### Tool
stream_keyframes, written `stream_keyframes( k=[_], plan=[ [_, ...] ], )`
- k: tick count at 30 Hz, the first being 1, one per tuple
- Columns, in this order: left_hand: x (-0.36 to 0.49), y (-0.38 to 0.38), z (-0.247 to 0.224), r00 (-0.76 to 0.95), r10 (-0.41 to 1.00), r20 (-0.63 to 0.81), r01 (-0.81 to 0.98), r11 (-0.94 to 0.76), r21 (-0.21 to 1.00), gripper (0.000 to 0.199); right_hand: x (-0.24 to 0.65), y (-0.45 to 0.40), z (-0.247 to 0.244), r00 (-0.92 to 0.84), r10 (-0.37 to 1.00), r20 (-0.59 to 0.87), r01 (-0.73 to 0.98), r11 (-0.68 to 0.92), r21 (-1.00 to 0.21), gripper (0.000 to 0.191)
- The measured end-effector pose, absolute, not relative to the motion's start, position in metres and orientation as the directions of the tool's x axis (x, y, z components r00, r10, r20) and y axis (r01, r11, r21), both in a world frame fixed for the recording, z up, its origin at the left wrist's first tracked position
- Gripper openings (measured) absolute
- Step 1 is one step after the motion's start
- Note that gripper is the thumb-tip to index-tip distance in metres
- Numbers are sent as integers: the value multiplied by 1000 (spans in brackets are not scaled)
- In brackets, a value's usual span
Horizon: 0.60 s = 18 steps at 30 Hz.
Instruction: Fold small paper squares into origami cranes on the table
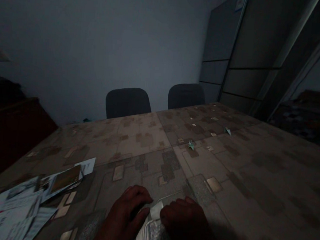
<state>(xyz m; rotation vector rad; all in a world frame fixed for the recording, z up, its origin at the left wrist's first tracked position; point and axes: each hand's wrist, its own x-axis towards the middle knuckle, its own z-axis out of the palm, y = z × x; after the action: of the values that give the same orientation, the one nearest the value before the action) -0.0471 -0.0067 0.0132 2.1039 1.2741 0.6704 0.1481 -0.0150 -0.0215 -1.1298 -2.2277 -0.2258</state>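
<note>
A small piece of white paper (156,210) lies between my hands at the near edge of the patterned table, low in the head view. My left hand (130,214) is on its left side, fingers curved and thumb apart from them, the thumb tip close to the paper's edge. On the other side my right hand (184,220) has its fingers curled together against the paper's right end. How much of the paper sits under the right fingers is hidden.
Loose papers and cards (14,208) are spread at the left of the table (144,151). Two small folded paper pieces stand farther off, one greenish (191,145), one pale (227,131). Behind the far edge are two dark chairs (128,102), (186,96).
</note>
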Motion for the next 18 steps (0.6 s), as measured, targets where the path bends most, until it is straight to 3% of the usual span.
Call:
stream_keyframes(
  k=[4, 7, 9, 13, 16, 18],
  plan=[
    [-38, -4, 19, 354, 933, 62, 462, -233, 856, 16, 156, -13, -12, -465, 545, 698, 725, 686, -53, 28],
    [-34, -2, 16, 290, 953, -87, 282, 1, 959, 24, 160, -13, -2, -456, 503, 734, 709, 704, -42, 33],
    [-32, -2, 10, 253, 953, -167, 200, 117, 973, 25, 160, -13, 1, -445, 493, 748, 713, 700, -36, 35],
    [-28, -1, 1, 182, 964, -193, 219, 152, 964, 25, 158, -10, -3, -438, 482, 759, 720, 694, -24, 33],
    [-24, 0, 2, 104, 965, -241, 145, 225, 963, 25, 160, -8, -7, -401, 535, 744, 713, 692, -114, 30],
    [-22, 0, 7, 68, 959, -276, 74, 271, 960, 25, 163, -7, -5, -366, 635, 681, 682, 680, -268, 25]
  ],
)
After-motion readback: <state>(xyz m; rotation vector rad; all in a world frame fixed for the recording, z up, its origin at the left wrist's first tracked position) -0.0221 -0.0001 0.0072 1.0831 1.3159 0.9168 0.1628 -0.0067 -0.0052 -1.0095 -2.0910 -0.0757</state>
